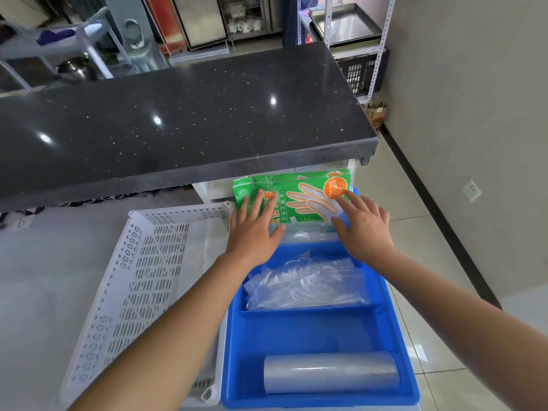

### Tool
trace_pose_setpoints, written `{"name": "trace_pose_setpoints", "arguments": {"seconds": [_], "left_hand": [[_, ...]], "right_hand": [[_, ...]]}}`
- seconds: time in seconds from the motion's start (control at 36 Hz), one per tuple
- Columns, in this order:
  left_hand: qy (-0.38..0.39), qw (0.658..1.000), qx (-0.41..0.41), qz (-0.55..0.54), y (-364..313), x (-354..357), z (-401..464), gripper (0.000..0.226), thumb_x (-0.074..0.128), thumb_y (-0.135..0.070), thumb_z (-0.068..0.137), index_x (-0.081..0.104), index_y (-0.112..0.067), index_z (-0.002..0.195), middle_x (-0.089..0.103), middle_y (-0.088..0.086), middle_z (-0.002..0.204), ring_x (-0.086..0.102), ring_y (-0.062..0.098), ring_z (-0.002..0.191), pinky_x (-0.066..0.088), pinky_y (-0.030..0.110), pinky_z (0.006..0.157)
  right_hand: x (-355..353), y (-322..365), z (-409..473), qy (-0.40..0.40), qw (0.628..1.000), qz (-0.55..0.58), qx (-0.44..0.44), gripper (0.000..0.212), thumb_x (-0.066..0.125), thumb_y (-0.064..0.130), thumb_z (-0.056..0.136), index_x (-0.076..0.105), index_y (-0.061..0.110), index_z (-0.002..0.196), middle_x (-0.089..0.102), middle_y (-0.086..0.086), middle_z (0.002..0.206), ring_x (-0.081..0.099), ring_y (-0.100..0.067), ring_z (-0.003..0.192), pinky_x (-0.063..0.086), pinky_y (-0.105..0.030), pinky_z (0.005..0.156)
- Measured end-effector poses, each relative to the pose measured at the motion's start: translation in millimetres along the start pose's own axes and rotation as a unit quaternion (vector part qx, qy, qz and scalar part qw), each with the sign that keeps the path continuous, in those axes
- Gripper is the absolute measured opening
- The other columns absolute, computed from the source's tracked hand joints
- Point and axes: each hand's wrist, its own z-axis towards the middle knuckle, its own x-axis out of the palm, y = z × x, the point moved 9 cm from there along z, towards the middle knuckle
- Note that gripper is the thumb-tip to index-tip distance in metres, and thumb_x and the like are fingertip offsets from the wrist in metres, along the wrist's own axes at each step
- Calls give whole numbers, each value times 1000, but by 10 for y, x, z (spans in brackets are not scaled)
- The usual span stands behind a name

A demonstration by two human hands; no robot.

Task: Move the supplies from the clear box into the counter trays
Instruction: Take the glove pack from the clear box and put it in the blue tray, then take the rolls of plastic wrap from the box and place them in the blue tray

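Both your hands lie flat, fingers straight: left hand and right hand press the green glove packet upright into the blue tray's far compartment. Next, probably release and fetch more supplies.

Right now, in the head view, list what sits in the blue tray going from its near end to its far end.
Clear film roll → loose clear plastic bags → green glove packets, standing at the far end of the blue tray with the fingers of the left hand and right hand pressed flat against them.
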Motion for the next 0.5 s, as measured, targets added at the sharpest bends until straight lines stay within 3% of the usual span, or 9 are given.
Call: {"name": "trace_pose_setpoints", "arguments": {"seconds": [0.22, 0.36, 0.5], "left_hand": [[13, 998, -8, -58, -8, -127, -191, 69, 40, -57, 97, 4, -45, 155, -5, -7, 167, -7, 26, 152, 0, 49, 122], [65, 983, -82, -153, 70, -293, -652, 68, 37, -64, 96, 16, -38, 156, 8, -3, 167, 6, 23, 153, 10, 47, 122], [41, 973, -114, -194, 193, -494, -1413, 66, 41, -58, 97, 17, -39, 155, 7, -8, 166, 0, 17, 153, 4, 39, 122]], "right_hand": [[-143, 46, -170, 16, 999, 33, 4, 60, 45, 56, 95, 36, 31, 149, 34, -1, 159, 24, -29, 146, 17, -52, 116], [-439, 171, -417, 19, 996, 91, 8, 63, 49, 58, 92, 40, 31, 148, 37, 0, 157, 27, -25, 145, 20, -52, 116], [-618, 615, -840, 21, 986, 166, -27, 62, 57, 56, 88, 47, 30, 144, 44, 3, 153, 32, -23, 144, 26, -51, 116]]}}
